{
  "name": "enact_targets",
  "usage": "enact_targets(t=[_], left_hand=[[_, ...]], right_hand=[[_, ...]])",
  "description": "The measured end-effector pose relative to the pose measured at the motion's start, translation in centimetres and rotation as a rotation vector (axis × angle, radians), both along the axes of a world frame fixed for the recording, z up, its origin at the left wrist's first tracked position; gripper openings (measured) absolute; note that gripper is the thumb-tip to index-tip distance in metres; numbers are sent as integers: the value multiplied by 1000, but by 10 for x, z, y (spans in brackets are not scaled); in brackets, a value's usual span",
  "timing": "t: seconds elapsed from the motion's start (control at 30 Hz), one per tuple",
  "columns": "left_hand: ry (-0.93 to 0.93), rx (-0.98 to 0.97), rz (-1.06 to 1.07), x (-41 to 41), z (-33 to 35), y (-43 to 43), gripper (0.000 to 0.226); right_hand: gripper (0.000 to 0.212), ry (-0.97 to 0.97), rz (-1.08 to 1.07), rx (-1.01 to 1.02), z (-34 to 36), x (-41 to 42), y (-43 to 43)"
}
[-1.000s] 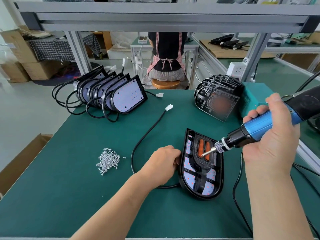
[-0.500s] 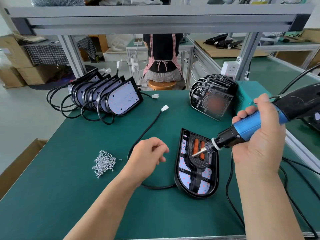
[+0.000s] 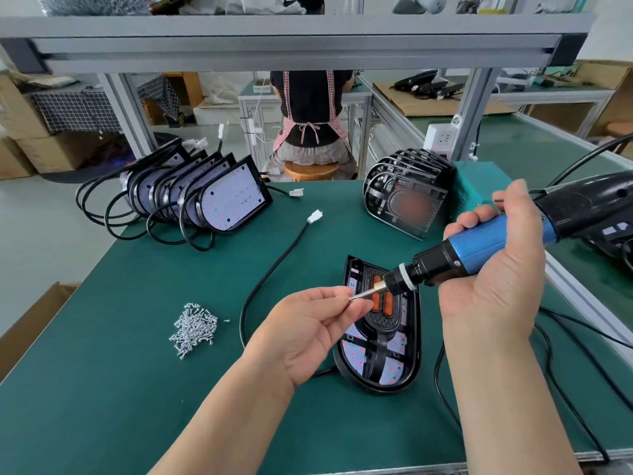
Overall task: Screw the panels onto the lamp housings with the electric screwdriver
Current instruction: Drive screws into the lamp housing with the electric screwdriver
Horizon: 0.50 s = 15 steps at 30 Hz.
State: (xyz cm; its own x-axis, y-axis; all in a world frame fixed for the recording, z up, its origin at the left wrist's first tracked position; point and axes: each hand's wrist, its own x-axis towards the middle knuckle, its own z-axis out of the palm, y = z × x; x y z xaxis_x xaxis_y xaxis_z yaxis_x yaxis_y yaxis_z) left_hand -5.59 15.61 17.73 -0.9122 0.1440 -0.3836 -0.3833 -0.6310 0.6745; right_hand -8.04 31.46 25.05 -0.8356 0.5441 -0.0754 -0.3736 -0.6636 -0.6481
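My bench is covered with a green mat (image 3: 137, 389) and spanned overhead by a grey aluminium shelf frame (image 3: 298, 46). A white power socket (image 3: 442, 140) is fixed by the right-hand post, and a teal box (image 3: 479, 181) sits on the mat just below it. Ahead of me a person in a black top and checked apron (image 3: 311, 108) sits on a round wooden stool (image 3: 310, 171) with their back to me. To my left are cardboard boxes (image 3: 24, 108), a checked cloth (image 3: 75, 109) and an open carton (image 3: 30, 323) against the bench edge.
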Motion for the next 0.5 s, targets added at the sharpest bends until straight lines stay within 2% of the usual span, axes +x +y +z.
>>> enact_targets(t=[0.17,0.5], left_hand=[[-50,73,29,0,-2,3,9],[-36,72,74,3,-4,9,9]], right_hand=[[32,-167,141,135,18,-1,7],[34,-193,162,159,20,0,9]])
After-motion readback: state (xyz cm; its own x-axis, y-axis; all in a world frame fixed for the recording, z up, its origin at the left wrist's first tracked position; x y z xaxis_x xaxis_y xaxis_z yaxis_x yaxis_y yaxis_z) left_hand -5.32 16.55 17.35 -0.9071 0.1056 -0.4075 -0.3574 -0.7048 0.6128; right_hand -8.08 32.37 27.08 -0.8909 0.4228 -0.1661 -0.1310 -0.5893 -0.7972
